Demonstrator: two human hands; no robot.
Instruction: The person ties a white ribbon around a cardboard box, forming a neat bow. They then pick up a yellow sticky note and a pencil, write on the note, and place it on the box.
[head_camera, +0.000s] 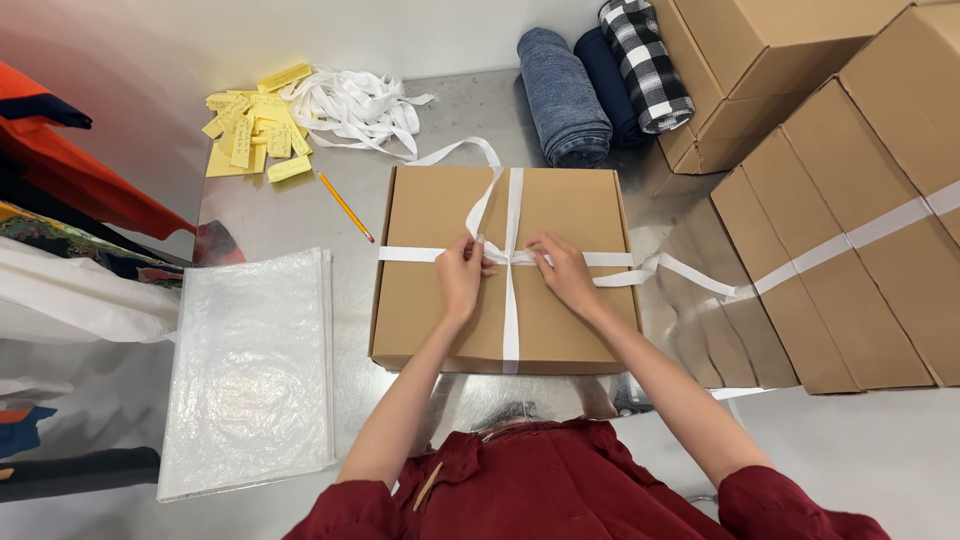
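Hands, left hand (460, 277) and right hand (566, 272), are pinching white ribbon (512, 215) crossing atop a cardboard box (430, 215) beneath them.

Single head-worn view, looking steeply down from above the person's chest, close over the steel table (260, 215), forearms entering from the bottom edge, stacked cartons at right.

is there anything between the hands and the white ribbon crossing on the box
Nothing visible. The left hand and the right hand are both already on the white ribbon where its bands cross on top of the brown cardboard box, fingers pinching it. The pencil lies off the box to the left.
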